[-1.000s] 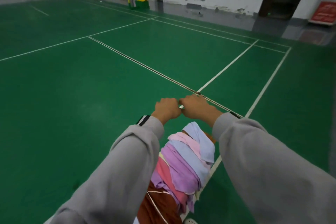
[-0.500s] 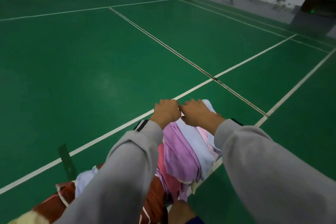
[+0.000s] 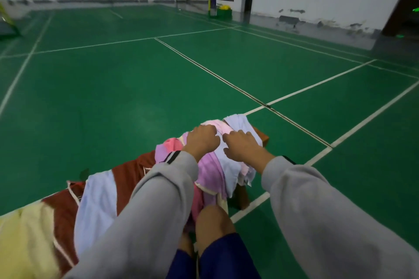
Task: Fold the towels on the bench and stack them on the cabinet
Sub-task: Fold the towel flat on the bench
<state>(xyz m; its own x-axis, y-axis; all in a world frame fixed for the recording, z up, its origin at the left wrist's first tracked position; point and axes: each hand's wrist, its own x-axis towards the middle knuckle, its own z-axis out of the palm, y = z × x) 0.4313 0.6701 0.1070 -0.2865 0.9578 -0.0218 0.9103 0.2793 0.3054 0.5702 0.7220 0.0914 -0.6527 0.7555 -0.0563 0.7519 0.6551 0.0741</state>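
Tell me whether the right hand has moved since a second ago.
Yes. The right hand has come down: it showed beyond the far end of the bench, and now spreads over the pale blue towel, short of that end.

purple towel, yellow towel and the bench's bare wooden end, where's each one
purple towel [image 3: 212,175]: head view, on the middle of its draped cloth.
yellow towel [image 3: 25,233]: head view, on its middle, at bottom left.
bench [image 3: 263,137]: head view, on the bare wooden corner at its far end.
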